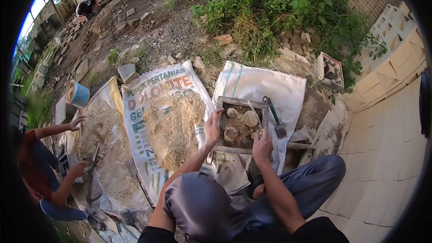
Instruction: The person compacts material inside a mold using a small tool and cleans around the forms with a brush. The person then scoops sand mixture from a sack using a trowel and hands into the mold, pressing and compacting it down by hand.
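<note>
A shallow wooden box (234,101) holds sandy material and several rough, rounded lumps (250,118). Along its left wall lies my left hand (212,128), fingers stretched out and touching the rim. My right hand (262,146) is closed around a narrow, pointed tool (254,111), maybe a trowel or knife; its blade slants over the box's right part and its handle is mostly hidden in my fingers. Just right of the box rests a hammer (275,114) with a dark green handle, its head toward me.
A sand heap (175,121) lies on a printed sack (157,77) to the left. Beyond it, a co-worker's hand (77,169) is by another sand-covered sheet (105,148). A bucket (78,94), a box of blocks (329,71) and stacked pale blocks (387,72) stand around.
</note>
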Available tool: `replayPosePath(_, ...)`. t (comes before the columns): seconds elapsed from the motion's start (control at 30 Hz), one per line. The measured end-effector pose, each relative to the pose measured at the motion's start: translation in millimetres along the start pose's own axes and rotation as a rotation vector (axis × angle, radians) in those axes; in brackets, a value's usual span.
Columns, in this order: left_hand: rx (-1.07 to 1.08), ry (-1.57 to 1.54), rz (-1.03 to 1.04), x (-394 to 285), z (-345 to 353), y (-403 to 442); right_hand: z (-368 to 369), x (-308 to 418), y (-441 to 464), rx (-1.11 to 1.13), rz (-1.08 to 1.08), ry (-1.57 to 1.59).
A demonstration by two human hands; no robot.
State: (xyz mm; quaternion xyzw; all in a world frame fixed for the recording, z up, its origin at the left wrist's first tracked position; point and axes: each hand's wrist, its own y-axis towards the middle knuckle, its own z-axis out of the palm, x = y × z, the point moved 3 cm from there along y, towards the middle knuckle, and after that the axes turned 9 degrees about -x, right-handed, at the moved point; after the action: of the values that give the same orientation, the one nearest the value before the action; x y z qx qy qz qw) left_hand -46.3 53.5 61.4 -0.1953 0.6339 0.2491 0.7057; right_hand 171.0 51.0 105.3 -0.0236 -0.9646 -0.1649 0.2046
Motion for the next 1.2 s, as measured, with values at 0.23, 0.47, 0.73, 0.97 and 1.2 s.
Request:
replayPosePath(0.23,-0.49,0.921,0.24,13.9,-176.2,-61.1,30.0,121.7,-29.3,0.282,-0.145,0.399)
replayPosePath(0.47,-0.646,1.082,-0.152,101.5,-231.6,-145.9,163.3,195.5,-92.1,0.587,-0.213,0.35)
replayPosePath(0.73,-0.796,1.017,-0.051,98.2,-234.4,-88.0,181.4,162.5,-163.2,0.584,-0.305,0.208)
replayPosePath(0.97,-0.853,0.844,-0.004,100.9,-251.5,-66.9,183.9,153.0,-161.1,0.635,-0.253,0.175)
replayPosePath(1.2,-0.875,0.258,-0.12,116.7,-239.1,-73.7,179.2,156.1,-194.1,0.888,-0.253,0.35)
